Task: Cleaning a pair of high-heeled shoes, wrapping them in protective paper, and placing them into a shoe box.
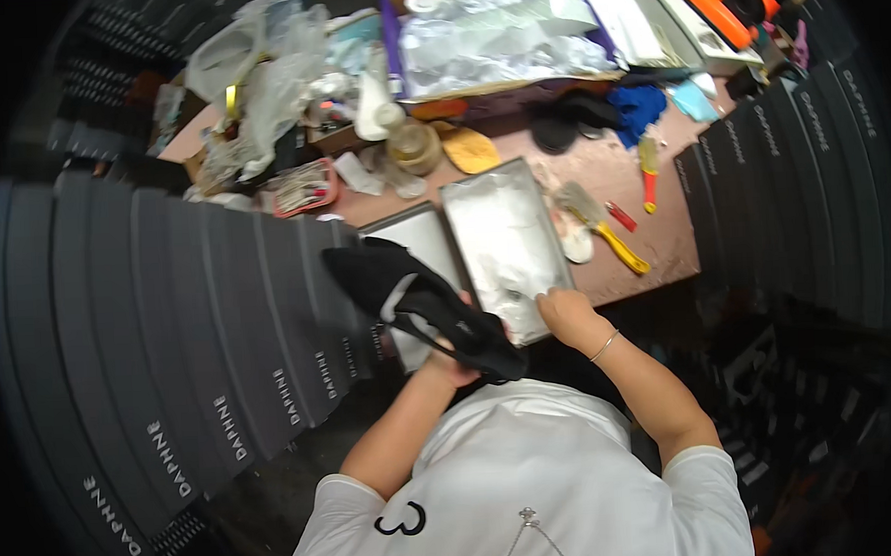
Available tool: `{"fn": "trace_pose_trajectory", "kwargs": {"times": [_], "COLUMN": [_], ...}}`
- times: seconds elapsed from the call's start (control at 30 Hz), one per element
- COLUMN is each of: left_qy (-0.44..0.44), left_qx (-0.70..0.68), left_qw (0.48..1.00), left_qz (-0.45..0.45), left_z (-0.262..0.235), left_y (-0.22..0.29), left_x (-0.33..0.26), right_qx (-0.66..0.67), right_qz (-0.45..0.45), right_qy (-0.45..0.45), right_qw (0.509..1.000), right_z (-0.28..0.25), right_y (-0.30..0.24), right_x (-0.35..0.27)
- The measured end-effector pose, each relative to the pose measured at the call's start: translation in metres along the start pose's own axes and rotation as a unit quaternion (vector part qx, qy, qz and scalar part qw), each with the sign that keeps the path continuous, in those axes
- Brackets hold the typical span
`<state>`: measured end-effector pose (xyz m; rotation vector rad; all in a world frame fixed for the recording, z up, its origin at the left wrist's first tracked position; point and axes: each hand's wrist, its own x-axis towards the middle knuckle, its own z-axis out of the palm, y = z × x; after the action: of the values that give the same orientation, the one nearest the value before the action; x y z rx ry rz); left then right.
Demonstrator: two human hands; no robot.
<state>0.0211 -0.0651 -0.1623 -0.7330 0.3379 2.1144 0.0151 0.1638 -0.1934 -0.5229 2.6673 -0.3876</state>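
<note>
Seven o'clock off the box (483,173), left hand (453,365) clamps black shoe (426,297); five-ish, right hand (569,314), grip unclear, likely arranging paper (503,226); probably needs flattening.

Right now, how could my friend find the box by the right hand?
Start at the near edge of the pink table. Between the black footwear and yellow-handled brush is an open, narrow box, the right hand at its near end. Unlike the purple-edged box farther back, its rim is grey.

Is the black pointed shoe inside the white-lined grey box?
No, the left hand holds the black shoe outside the grey box.
</note>
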Motion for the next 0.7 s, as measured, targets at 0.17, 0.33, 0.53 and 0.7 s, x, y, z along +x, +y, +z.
{"fn": "trace_pose_trajectory", "kwargs": {"times": [0.17,0.33,0.53,0.7], "left_qy": [-0.043,-0.098,-0.126,-0.077], "left_qx": [-0.015,-0.048,0.066,0.116], "left_qw": [0.998,0.991,0.989,0.990], "left_qz": [-0.050,-0.076,-0.032,0.023], "left_z": [-0.010,-0.018,-0.029,-0.006], "left_y": [-0.012,-0.015,-0.004,0.002], "left_x": [-0.006,-0.010,-0.005,0.001], "right_qx": [-0.090,-0.010,0.358,0.441], "right_qz": [0.021,-0.015,0.002,-0.141], "right_qy": [0.055,0.041,0.072,-0.016], "right_qw": [0.994,0.999,0.931,0.886], "right_z": [0.048,0.015,-0.071,-0.128], "right_y": [0.003,-0.008,-0.038,-0.077], "right_x": [0.031,0.021,0.009,0.006]}}
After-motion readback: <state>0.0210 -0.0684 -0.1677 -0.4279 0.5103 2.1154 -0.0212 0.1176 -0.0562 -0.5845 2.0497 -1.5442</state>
